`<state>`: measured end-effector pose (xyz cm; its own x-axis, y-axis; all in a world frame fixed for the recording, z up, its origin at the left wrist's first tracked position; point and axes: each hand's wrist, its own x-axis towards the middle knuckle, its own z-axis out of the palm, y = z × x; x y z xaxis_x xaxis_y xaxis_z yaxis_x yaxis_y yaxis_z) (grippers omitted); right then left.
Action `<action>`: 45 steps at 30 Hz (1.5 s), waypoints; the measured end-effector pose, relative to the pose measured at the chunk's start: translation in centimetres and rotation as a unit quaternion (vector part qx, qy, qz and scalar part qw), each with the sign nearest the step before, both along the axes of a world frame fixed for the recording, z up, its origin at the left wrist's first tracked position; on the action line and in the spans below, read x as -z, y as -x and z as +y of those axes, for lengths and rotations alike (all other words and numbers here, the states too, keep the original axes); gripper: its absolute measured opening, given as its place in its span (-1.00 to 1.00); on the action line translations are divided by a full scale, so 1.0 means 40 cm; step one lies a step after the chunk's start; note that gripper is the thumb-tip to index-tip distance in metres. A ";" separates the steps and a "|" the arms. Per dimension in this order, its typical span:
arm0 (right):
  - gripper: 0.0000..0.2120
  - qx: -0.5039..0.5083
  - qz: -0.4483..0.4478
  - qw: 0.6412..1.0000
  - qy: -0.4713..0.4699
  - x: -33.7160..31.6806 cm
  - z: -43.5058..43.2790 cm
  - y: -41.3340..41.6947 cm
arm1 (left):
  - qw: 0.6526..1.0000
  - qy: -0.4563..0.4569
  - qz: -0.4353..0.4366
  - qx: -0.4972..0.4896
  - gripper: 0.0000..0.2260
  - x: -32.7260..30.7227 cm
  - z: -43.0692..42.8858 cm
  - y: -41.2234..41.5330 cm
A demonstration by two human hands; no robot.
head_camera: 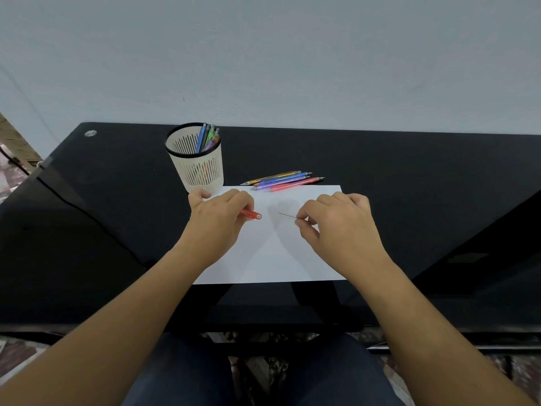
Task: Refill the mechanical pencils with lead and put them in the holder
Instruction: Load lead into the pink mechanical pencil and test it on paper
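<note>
My left hand (218,219) grips a red mechanical pencil (252,214) over the white paper sheet (272,259); only the pencil's open end shows, pointing right. My right hand (336,227) pinches a thin lead (287,215) between thumb and fingers, its tip aimed left at the pencil's end with a small gap between them. A cream slotted holder (196,165) with a black rim stands behind my left hand and holds several pencils (207,137). Several more coloured pencils (282,180) lie in a row at the paper's far edge.
The black glass desk (102,200) meets a pale wall behind. A dark cable (87,215) runs across the desk's left side. My legs show below the near edge.
</note>
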<state>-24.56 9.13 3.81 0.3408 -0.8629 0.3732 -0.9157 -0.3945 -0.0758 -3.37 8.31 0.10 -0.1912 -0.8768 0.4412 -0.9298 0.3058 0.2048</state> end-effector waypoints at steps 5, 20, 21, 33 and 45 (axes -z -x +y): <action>-0.92 -0.033 -0.031 0.998 0.053 -0.003 0.010 -0.013 | 1.000 0.005 -0.015 -0.005 -0.81 0.002 -0.006 -0.003; -0.94 -0.032 -0.023 0.998 0.055 0.003 0.018 -0.035 | 0.998 -0.008 -0.054 -0.027 -0.87 -0.001 -0.006 0.001; -0.94 -0.031 -0.021 0.998 0.054 0.003 0.018 -0.035 | 0.998 -0.005 -0.059 -0.025 -0.87 -0.001 -0.005 0.000; -0.90 -0.008 -0.019 0.998 0.060 0.018 0.013 -0.038 | 0.996 0.027 -0.090 -0.007 -0.77 -0.006 0.001 0.005; -0.90 -0.006 -0.029 0.998 0.056 0.027 0.011 -0.038 | 0.993 0.019 -0.115 0.002 -0.58 -0.004 -0.001 0.011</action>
<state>-23.03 9.57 2.73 0.3258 -0.8103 0.4872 -0.9062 -0.4146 -0.0835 -3.79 8.29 0.25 -0.2951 -0.8594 0.4175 -0.9492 0.3136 -0.0253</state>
